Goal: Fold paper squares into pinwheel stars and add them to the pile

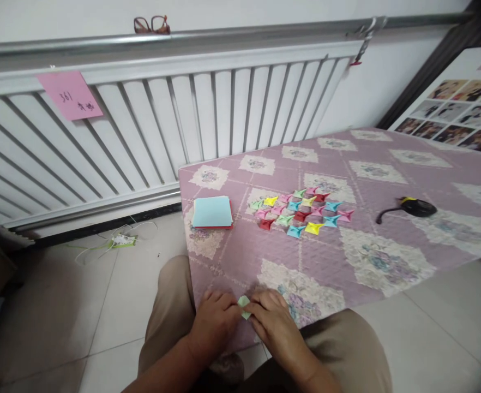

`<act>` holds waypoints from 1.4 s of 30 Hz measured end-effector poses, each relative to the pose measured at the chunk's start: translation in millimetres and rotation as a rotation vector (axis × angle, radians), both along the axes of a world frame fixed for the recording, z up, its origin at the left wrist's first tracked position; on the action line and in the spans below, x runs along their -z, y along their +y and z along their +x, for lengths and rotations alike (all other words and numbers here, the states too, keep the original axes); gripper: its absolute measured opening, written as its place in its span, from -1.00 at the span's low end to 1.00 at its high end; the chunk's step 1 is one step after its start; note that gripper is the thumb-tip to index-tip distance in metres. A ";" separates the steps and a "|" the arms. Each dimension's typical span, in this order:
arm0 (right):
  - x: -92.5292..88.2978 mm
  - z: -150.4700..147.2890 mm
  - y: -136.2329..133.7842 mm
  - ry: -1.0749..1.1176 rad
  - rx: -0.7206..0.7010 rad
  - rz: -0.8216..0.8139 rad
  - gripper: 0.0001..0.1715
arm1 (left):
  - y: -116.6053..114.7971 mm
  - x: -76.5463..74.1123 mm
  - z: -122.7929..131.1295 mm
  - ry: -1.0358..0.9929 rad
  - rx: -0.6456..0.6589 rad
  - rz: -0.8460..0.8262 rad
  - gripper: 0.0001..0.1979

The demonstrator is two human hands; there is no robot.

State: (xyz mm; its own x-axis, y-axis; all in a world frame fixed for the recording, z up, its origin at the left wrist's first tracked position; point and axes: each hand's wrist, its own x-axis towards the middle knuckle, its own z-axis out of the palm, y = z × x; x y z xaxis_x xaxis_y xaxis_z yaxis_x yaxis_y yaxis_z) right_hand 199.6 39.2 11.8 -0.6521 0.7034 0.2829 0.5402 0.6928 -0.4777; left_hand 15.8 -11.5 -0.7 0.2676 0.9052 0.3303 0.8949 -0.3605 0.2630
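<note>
My left hand and my right hand meet at the near edge of a pink quilted table. Both pinch a small folded piece of light green paper between their fingertips, pressed against the cloth. Further back lies a stack of square paper sheets with a light blue sheet on top. To its right sit several small folded paper stars in yellow, pink, blue, green and red, laid out in rows.
A black object with a yellow cap and a strap lies at the right of the table. A white radiator with a pink note stands behind; glasses rest on its pipe. Cord and a tag lie on the floor tiles.
</note>
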 end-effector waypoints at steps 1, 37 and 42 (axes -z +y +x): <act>0.4 -0.1 -0.1 -0.001 0.003 -0.007 -0.69 | 0.0 -0.4 0.1 -0.004 -0.004 -0.001 -0.94; 7.2 -3.5 0.7 -0.031 0.238 -0.011 -0.84 | 21.7 -36.9 7.1 -0.091 -0.254 -0.491 -0.87; 7.1 -5.8 0.3 -0.015 0.289 0.007 -0.77 | 26.4 -41.3 5.9 -0.050 -0.249 -0.531 -0.85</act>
